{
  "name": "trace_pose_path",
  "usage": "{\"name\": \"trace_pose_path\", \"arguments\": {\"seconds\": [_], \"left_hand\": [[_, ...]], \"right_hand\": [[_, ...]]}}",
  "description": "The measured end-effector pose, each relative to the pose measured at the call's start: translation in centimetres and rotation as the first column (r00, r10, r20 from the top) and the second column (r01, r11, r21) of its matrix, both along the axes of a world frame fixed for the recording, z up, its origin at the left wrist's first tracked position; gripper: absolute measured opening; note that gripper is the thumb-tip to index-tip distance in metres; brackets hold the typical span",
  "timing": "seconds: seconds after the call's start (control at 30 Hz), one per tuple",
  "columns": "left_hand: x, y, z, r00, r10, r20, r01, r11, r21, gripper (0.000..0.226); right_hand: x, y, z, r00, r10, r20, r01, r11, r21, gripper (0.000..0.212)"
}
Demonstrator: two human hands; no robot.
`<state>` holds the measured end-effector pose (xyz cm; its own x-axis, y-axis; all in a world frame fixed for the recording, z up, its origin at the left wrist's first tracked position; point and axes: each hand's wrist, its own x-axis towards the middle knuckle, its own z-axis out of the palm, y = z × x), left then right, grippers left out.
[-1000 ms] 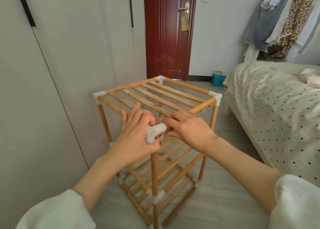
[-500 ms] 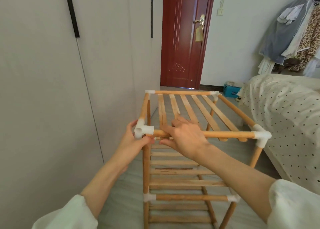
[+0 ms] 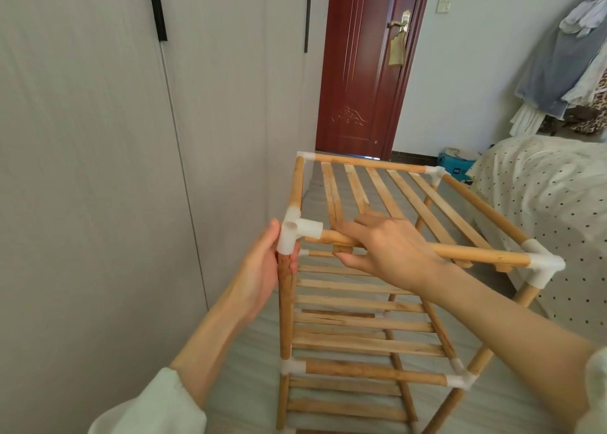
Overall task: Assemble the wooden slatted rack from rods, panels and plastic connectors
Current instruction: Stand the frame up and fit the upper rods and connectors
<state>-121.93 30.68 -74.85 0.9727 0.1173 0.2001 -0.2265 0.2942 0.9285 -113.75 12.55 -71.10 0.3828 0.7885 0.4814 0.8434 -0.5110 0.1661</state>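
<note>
Head view: rack stands on the floor; left hand grips its near-left post under the connector, right hand grips the front rod. Uneven pushing could pop that joint.

Soft, even daylight — edges bowed, slight blur throughout.

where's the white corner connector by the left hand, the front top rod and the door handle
white corner connector [image 3: 293,233], head view, on its open upward socket
front top rod [image 3: 476,253], head view, on its bare stretch right of the right hand
door handle [image 3: 399,23], head view, on the brass lever
</note>
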Motion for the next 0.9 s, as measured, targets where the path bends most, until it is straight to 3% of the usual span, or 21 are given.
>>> {"name": "trace_pose_path", "arguments": {"seconds": [0.07,0.17,0.23,0.37,0.5,0.6,0.77,0.9], "left_hand": [[0.0,0.0,0.1,0.999,0.035,-0.01,-0.035,0.999,0.036,0.048],[0.3,-0.2,0.4,0.994,0.106,-0.023,-0.098,0.965,0.243,0.073],[0.5,-0.6,0.6,0.983,0.18,-0.039,-0.16,0.94,0.303,0.073],[0.7,-1.0,0.6,0.979,0.192,-0.074,-0.173,0.962,0.213,0.06],[0.3,-0.3,0.1,0.987,0.159,0.021,-0.159,0.95,0.268,0.062],[-0.2,0.0,-0.6,0.984,0.159,0.084,-0.177,0.939,0.294,0.042],[-0.5,0.3,-0.7,0.993,0.108,0.047,-0.113,0.985,0.133,0.029],[-0.6,0.6,-0.5,0.996,0.082,0.029,-0.085,0.992,0.092,0.031]], "right_hand": [[0.1,-0.1,-0.1,1.0,0.006,0.002,-0.006,1.0,0.023,0.037],[0.2,0.3,-0.3,1.0,0.015,0.019,-0.016,0.999,0.038,0.042],[0.2,0.4,-0.4,1.0,0.013,0.024,-0.013,0.999,0.035,0.042],[0.1,0.1,-0.2,1.0,0.028,-0.006,-0.027,0.999,0.032,0.037],[0.3,0.0,-0.2,0.999,0.032,-0.013,-0.031,0.999,0.035,0.038],[0.5,0.0,-0.2,0.999,0.028,-0.035,-0.027,0.999,0.034,0.036],[0.5,0.1,-0.2,0.998,0.003,-0.069,-0.002,1.0,0.013,0.039],[0.4,0.1,-0.1,0.997,-0.004,-0.083,0.006,1.0,0.016,0.035]]}}
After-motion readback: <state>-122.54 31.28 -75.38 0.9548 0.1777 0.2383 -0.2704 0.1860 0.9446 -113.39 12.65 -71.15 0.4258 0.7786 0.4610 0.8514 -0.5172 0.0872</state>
